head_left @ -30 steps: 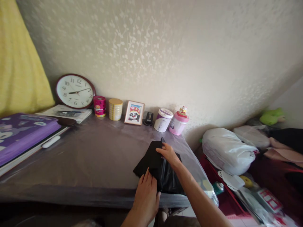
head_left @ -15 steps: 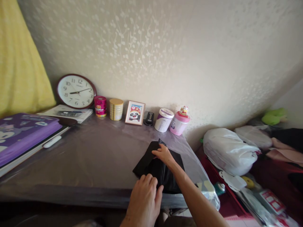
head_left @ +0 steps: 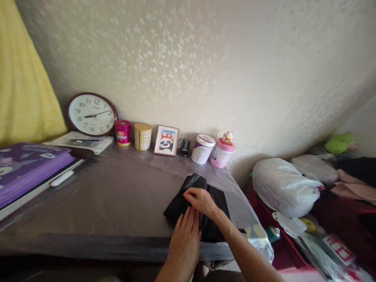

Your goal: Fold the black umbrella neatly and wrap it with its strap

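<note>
A black, thin, slightly shiny sheet lies in folds near the table's front right corner. Whether it is cloth or plastic I cannot tell. My left hand rests flat on its near part, fingers stretched out and close together. Just beyond those fingertips, my right hand is closed in a pinch over the middle of the sheet. The pinched fold is mostly hidden by my fingers. A narrow dark strip pokes out at the sheet's right side.
Along the wall stand a clock, a magenta can, a yellow-lidded tin, a panda picture frame, a white-purple tub and a pink jar. Purple binder lies left; white bag sits right, beyond the table.
My right hand has come back toward me from the sheet's far tip. My left hand has moved forward and flattened onto the sheet. The far part now lies folded over.
</note>
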Motion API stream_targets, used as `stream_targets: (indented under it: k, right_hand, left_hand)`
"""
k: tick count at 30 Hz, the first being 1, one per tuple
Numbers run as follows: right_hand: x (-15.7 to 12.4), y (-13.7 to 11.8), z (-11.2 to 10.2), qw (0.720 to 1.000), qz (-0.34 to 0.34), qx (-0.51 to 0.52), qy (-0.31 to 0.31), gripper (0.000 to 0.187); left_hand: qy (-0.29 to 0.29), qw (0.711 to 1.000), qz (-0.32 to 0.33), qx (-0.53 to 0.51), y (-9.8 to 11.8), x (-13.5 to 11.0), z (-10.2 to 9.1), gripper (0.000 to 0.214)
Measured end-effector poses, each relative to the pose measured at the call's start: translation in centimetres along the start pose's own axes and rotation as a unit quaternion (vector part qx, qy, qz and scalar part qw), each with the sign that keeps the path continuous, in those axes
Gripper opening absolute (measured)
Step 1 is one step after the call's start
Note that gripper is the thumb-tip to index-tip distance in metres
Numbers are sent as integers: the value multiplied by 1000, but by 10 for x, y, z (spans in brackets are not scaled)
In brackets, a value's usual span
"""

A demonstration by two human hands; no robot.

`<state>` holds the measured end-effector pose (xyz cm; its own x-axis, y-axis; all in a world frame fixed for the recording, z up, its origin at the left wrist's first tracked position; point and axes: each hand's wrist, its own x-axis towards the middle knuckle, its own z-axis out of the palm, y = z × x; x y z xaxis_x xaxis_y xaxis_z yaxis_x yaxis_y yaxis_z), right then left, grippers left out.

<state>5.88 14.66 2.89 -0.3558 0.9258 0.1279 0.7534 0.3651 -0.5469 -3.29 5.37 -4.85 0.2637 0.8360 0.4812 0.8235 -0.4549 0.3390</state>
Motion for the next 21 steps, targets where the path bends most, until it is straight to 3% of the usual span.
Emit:
stream_targets:
  k: [4, 7, 13, 16, 18, 21]
  right_hand:
    - [-6, 7, 1, 987, -136, -78, 19, 18]
    - [1, 23, 2, 981, -172, -89, 22, 20]
    - [27, 53, -4, 981, -110, -148, 56, 24]
    - [32, 53, -11, 975, -39, -185, 119, 28]
    - [28, 49, -15, 972, -33, -180, 148, 30]
    - [18, 41, -15, 983, -98, -137, 77, 27]
  left_hand:
    - [-1, 1000, 19, 7, 2, -2, 1, 46]
    - [12, 1000, 20, 18, 4, -5, 5, 48]
    - [19, 999, 8, 47, 4, -8, 12, 51]
    - [23, 998, 7, 50, 4, -9, 14, 51]
    - [27, 998, 5, 50, 4, -10, 13, 50]
    - [27, 999, 7, 46, 4, -10, 10, 48]
